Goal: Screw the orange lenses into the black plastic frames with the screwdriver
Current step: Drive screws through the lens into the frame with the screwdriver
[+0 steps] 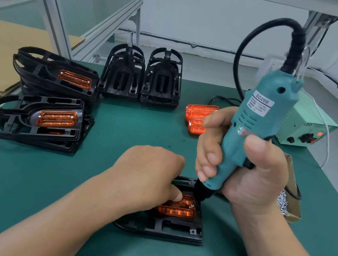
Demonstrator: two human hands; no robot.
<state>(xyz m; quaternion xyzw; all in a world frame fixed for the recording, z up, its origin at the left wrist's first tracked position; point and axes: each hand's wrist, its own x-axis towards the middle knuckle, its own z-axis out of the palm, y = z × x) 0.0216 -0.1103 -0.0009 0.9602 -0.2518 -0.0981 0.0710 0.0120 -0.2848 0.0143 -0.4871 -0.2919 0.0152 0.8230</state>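
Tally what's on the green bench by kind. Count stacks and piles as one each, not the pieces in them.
Stacks of black frames: 4
Single black frame: 1
Pile of loose orange lenses: 1
Screwdriver: 1
Box of screws: 1
Power box: 1
Total: 9

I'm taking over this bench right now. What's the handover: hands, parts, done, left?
Left hand: curled fingers hold the translucent orange lens down in the flat black plastic frame on the green mat.
Right hand: grips the teal corded electric screwdriver, bit at the lens's far right corner.
Done: stacks of lens-fitted frames, left.
Left: this lens's screws (count hidden), the stacks of empty black frames at the back, the loose orange lenses. Small metal screws sit in the cardboard box, right.
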